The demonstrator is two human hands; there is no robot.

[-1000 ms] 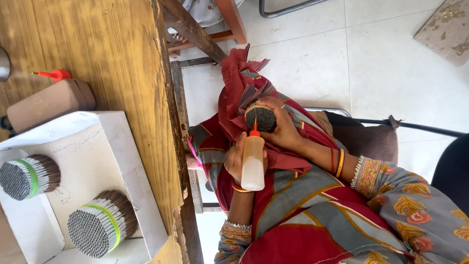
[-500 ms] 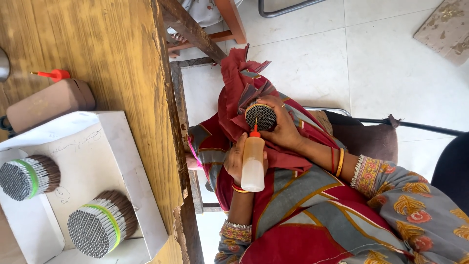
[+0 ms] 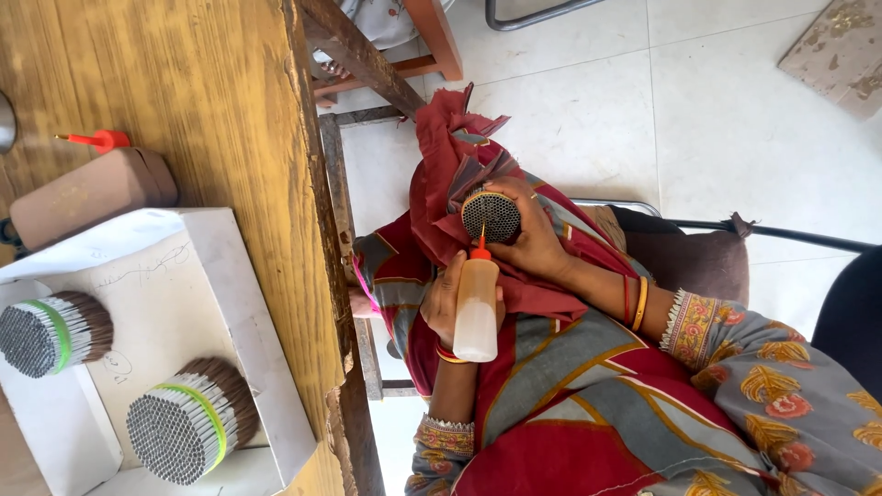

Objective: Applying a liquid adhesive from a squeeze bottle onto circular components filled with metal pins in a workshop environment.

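Observation:
My right hand (image 3: 537, 243) grips a round bundle of thin dark sticks (image 3: 490, 215) over my lap, with its flat end facing the camera. My left hand (image 3: 444, 301) holds a small translucent squeeze bottle (image 3: 477, 308) with a red nozzle. The nozzle tip touches the lower edge of the bundle's end. A red cloth (image 3: 446, 165) lies bunched under and around the bundle.
The wooden table (image 3: 184, 83) fills the left side. On it a white box (image 3: 216, 276) carries two stick bundles with green bands (image 3: 188, 421) (image 3: 50, 332), beside a brown block (image 3: 92, 193) and a second red-tipped bottle (image 3: 96, 140). Wooden chair legs (image 3: 367, 55) stand on the tiled floor.

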